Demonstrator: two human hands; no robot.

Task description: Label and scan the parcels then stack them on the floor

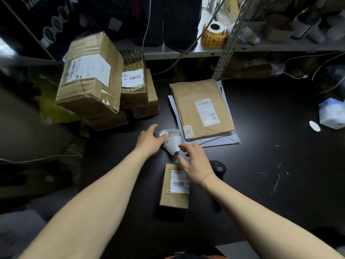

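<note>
Across the black tabletop (261,146), taped brown cardboard boxes (89,77) pile up at the far left edge. A flat brown paper envelope (201,109) lies mid-table. A small labelled cardboard parcel (171,195) sits near the front edge, under the right hand (197,165), whose fingers are spread and hold nothing. The left hand (149,141) grips a white label roll (168,136).

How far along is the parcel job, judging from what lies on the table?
Done, it seems: the small box already bears a barcode label, and so does the brown envelope. In hand: the left hand holds the label roll, and the open right hand reaches towards its loose strip. Left: the scanner lies on the table in no hand, so scanning and stacking seem to remain.
</note>
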